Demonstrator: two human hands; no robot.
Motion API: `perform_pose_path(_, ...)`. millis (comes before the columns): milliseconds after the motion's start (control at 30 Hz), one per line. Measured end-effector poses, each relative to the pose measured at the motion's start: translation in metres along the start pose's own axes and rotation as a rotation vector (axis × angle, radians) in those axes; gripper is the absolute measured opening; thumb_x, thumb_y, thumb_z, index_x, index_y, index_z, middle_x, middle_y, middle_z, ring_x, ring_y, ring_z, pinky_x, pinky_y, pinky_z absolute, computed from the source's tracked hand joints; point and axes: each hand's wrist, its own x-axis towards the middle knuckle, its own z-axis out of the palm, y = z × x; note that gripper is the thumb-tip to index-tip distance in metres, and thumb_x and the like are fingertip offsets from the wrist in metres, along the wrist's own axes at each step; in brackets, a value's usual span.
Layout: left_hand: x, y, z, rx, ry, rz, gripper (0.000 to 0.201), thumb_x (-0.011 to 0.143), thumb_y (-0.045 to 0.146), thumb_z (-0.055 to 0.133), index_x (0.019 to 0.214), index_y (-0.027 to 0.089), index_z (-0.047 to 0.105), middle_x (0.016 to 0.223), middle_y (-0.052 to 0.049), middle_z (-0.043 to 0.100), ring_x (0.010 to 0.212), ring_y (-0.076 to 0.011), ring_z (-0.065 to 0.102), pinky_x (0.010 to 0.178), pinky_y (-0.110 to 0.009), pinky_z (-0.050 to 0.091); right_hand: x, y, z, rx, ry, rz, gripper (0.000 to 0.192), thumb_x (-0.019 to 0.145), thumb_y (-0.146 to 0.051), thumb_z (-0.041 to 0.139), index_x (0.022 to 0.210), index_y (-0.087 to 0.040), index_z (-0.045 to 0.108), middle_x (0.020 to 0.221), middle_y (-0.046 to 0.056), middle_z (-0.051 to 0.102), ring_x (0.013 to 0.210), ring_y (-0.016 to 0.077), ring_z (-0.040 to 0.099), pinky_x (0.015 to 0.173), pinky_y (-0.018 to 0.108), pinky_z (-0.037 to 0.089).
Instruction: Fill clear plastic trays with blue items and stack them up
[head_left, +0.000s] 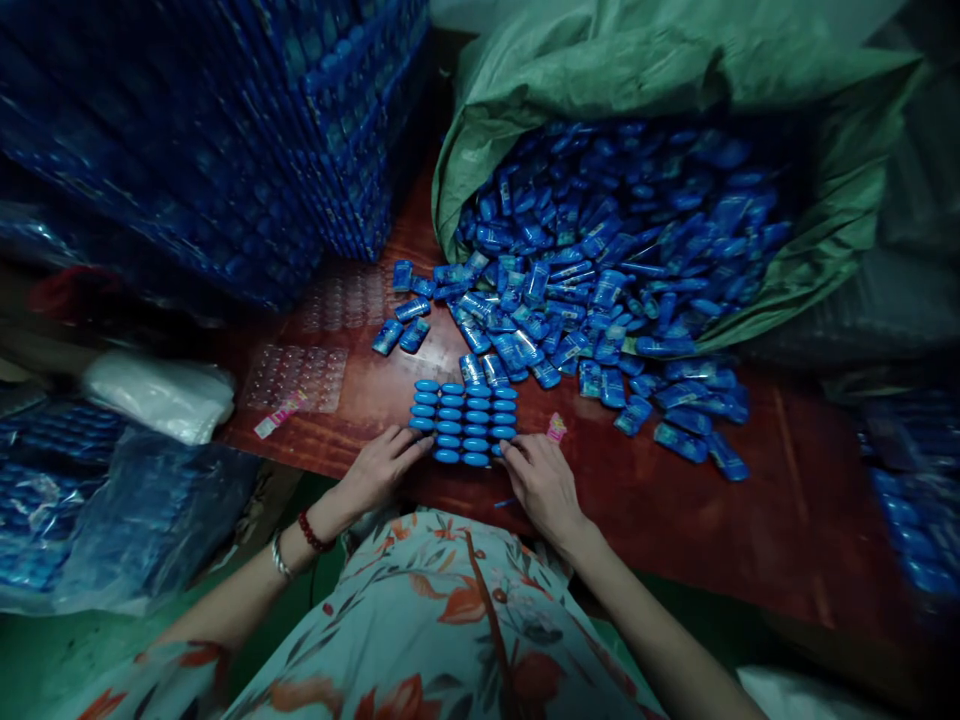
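A: What lay at the far left?

B: A stack of filled blue trays (247,150) stood at upper left, a white bag (161,395) below it, and an empty clear blister tray (300,375) rested on the red counter (750,520).

A: And at the centre?

B: The left hand (379,468) rested against the left edge of the filled tray of blue capsules (465,422), fingers (412,445) loosely extended and touching it, not clenched around anything. The right hand (541,482) met the tray's right lower corner in the same way, fingertips on its edge; whether they pinched the rim could not be told. The tray sat near the counter's front edge, just before the person.

A: To the right?

B: A heap of loose blue packets (592,270) spilled from a green sack (675,80), and a small pink tag (556,427) lay just beside the right hand.

A: What risk was judged?

B: The flexible tray might buckle if lifted unevenly, shedding capsules. Its nearness to the counter's edge could also let it slip off. Stray packets touching its far side might snag it.
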Motion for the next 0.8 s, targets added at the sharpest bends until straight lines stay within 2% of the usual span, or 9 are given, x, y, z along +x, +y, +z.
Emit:
perform_pose_path(100,0.012,-0.010,0.001,-0.070,0.042,-0.034,0.041,0.088,0.008,0.036,0.124,0.018,0.052,0.106,-0.012,0.059,0.094,-0.0197,0.055,0.080,-0.035,0.051,0.002,-0.002,0.005,0.019,0.039,0.024,0.021,0.093,-0.017,0.044,0.101,-0.017,0.064,0.090,0.008,0.060,0.081,0.0176,0.050,0.069,0.027,0.037)
perform_pose_path(233,0.021,-0.019,-0.001,-0.115,0.077,-0.046,0.040,0.088,0.008,0.036,0.123,0.018,0.052,0.102,-0.010,0.059,0.090,-0.0174,0.057,0.076,-0.030,0.051,0.007,0.000,0.008,-0.010,0.009,0.000,0.024,0.094,-0.016,0.042,0.101,-0.017,0.064,0.084,0.007,0.058,0.077,0.0165,0.049,0.066,0.026,0.037)
perform_pose_path(433,0.027,-0.010,-0.013,0.068,-0.173,0.093,0.046,0.078,0.002,0.042,0.121,0.015,0.052,0.104,-0.011,0.060,0.098,-0.0225,0.056,0.089,-0.038,0.049,0.012,0.009,0.008,-0.044,0.033,-0.070,0.022,0.093,-0.016,0.043,0.100,-0.017,0.064,0.081,0.005,0.058,0.072,0.0152,0.047,0.064,0.026,0.035)
perform_pose_path(567,0.037,-0.005,-0.021,0.076,-0.268,0.069,0.035,0.083,0.005,0.042,0.113,0.017,0.055,0.102,-0.010,0.060,0.098,-0.0222,0.056,0.085,-0.036,0.050,0.015,0.011,0.004,-0.068,0.041,-0.086,0.021,0.092,-0.016,0.046,0.104,-0.017,0.064,0.092,0.008,0.061,0.080,0.0173,0.049,0.067,0.028,0.036)
perform_pose_path(667,0.036,-0.008,-0.017,0.103,-0.220,0.049,0.039,0.083,0.006,0.042,0.118,0.017,0.054,0.107,-0.011,0.058,0.099,-0.0224,0.054,0.083,-0.035,0.049,0.018,0.009,0.001,-0.074,0.044,-0.101,0.020,0.092,-0.018,0.048,0.102,-0.016,0.065,0.091,0.009,0.062,0.081,0.0183,0.049,0.067,0.030,0.035)
perform_pose_path(800,0.020,-0.019,0.008,0.157,-0.015,0.044,0.048,0.085,0.009,0.041,0.132,0.017,0.046,0.116,-0.014,0.056,0.099,-0.0226,0.052,0.083,-0.035,0.046,0.022,0.014,0.005,-0.027,0.085,-0.142,0.019,0.091,-0.019,0.049,0.100,-0.015,0.066,0.084,0.008,0.061,0.076,0.0176,0.048,0.065,0.030,0.034)
